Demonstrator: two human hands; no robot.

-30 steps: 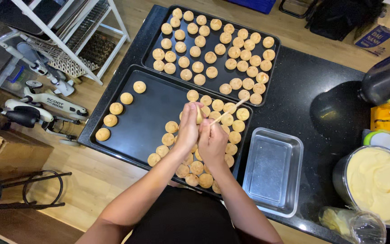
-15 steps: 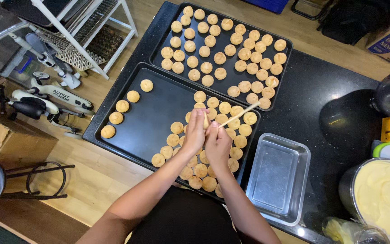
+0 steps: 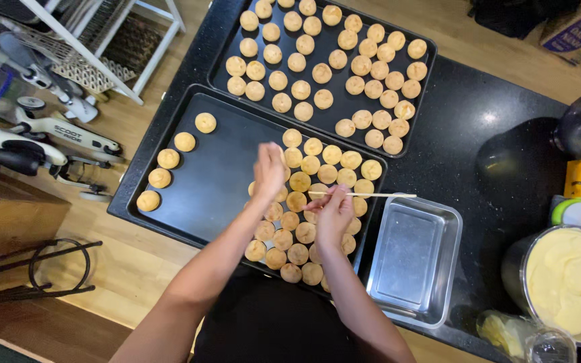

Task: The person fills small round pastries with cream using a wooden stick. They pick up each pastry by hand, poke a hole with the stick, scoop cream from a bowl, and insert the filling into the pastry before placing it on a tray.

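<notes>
Your left hand (image 3: 269,169) is hovering over the near baking tray (image 3: 216,175), its fingers curling narrowly together around what looks like one small round pastry puff, though the hand is hiding most of it. Your right hand (image 3: 331,214) is sitting just beside it, pinching a thin wooden skewer (image 3: 364,195) between thumb and fingertips, with the stick pointing away to the right and lying level above the crowd of golden puffs (image 3: 311,176) beneath both hands. Further left of your left hand, five puffs (image 3: 168,158) are resting apart in a loose row. Just right of your right hand an empty steel pan (image 3: 413,259) is sitting on the black counter (image 3: 499,168)
</notes>
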